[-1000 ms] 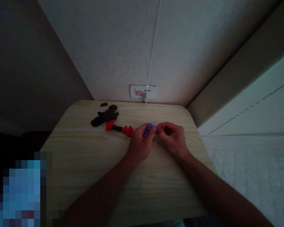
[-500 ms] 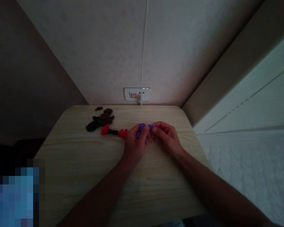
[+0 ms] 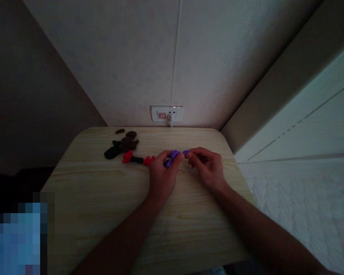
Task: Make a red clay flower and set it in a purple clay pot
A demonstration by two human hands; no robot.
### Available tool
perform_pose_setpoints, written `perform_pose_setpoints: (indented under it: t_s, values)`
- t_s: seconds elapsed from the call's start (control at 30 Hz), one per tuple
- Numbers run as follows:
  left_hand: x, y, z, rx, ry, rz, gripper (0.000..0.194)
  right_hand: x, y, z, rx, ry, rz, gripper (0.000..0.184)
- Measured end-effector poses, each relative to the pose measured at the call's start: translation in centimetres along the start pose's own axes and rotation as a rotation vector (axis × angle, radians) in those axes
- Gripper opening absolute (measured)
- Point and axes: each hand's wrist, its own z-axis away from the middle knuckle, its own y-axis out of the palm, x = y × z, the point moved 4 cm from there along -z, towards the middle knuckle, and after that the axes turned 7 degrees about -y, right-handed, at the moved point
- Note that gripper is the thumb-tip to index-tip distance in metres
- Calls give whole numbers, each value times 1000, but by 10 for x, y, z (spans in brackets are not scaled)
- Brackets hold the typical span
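Observation:
Over the wooden table [image 3: 109,214], my left hand [image 3: 164,173] is closed around a lump of purple modelling clay [image 3: 174,154], part of which the fingers hide. Between the thumb and fingers of my right hand [image 3: 209,166] is a smaller purple clay piece [image 3: 186,153]. A narrow gap shows between the two purple pieces. Just left of my left hand lies a black clay bar [image 3: 137,159] with a red clay lump [image 3: 127,157] at its left end and another red lump [image 3: 148,160] at its right, partly behind the hand.
Dark brown clay pieces [image 3: 128,143] and a black clay lump [image 3: 112,152] lie at the table's back left. A wall socket [image 3: 166,114] with a white plug [image 3: 170,119] sits just above the back edge. A white quilted surface [image 3: 298,198] is at the right.
My right hand has moved slightly right, away from my left. The purple clay, joined or touching before, now shows as two separate pieces, one in each hand.

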Motion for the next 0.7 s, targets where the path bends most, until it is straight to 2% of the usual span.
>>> perform_pose_setpoints:
  t_s: [0.23, 0.4, 0.57, 0.7]
  values:
    - [-7, 3, 3, 64, 67, -61, 22, 4, 3, 5, 50, -75, 61, 27]
    - [-8, 3, 7, 77, 82, -92, 30, 6, 6, 5, 73, -20, -15, 30]
    - [-6, 4, 6, 91, 41, -18, 31, 4, 10, 5, 91, 53, -71, 35]
    - [-4, 4, 5, 69, 37, 10, 32, 2, 10, 7, 101, 42, -73, 35]
